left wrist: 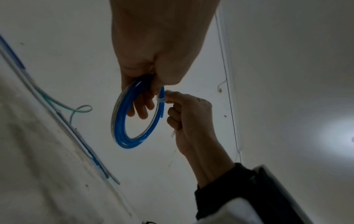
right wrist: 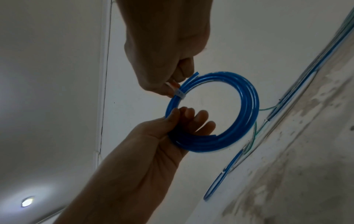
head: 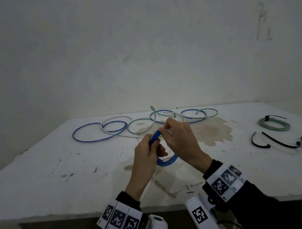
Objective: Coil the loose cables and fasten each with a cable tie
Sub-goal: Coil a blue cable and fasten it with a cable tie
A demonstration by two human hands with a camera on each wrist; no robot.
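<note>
A blue cable coil (head: 166,162) hangs in the air above the table's middle. My left hand (head: 153,147) grips its left side, thumb on the outside and fingers through the ring. A white cable tie (right wrist: 179,94) is wrapped around the coil's strands. My right hand (head: 166,130) pinches this white cable tie (left wrist: 161,100) at the top of the coil, its other fingers curled. In the left wrist view the blue cable coil (left wrist: 122,121) shows one loose end beside the tie. In the right wrist view my left hand (right wrist: 184,121) holds the blue cable coil (right wrist: 247,106) from below.
Loose cables lie at the table's back: blue (head: 87,135), white (head: 111,119) and green (head: 138,128). A green coil (head: 274,124) bound with a black tie rests far right. Three black cable ties (head: 281,142) lie in front of it. A brown stain (head: 212,131) marks the table (head: 62,183).
</note>
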